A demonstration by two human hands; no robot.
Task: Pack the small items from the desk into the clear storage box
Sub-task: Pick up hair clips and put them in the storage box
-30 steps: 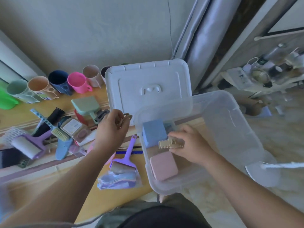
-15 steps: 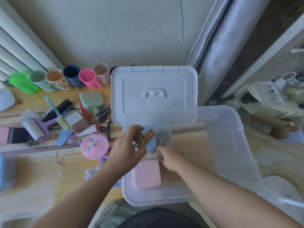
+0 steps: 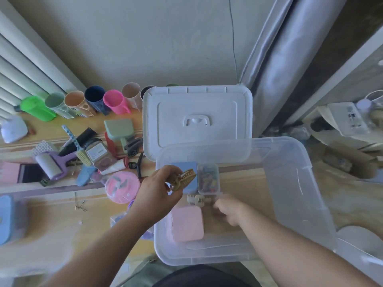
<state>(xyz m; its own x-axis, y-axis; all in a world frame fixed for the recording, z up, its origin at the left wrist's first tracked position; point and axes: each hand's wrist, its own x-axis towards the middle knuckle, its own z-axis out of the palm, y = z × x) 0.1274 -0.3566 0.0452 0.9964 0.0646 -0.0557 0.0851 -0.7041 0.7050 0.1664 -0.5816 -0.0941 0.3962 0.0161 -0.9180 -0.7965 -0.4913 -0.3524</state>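
1. The left hand [image 3: 157, 191] now carries a tan hair clip [image 3: 183, 179] over the clear storage box's [image 3: 290, 183] left edge.
2. The right hand [image 3: 230, 208], blurred, has let go of the cream clip [image 3: 196, 199], now lying inside; its grip cannot be told.

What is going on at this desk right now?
A person is packing small items into a clear plastic storage box. The left hand pinches a tan plastic claw hair clip above the box. The right hand is inside the box beside a cream claw hair clip; its grip is blurred. A pink square case, a blue square case and a small clear box of colourful bits already lie inside.
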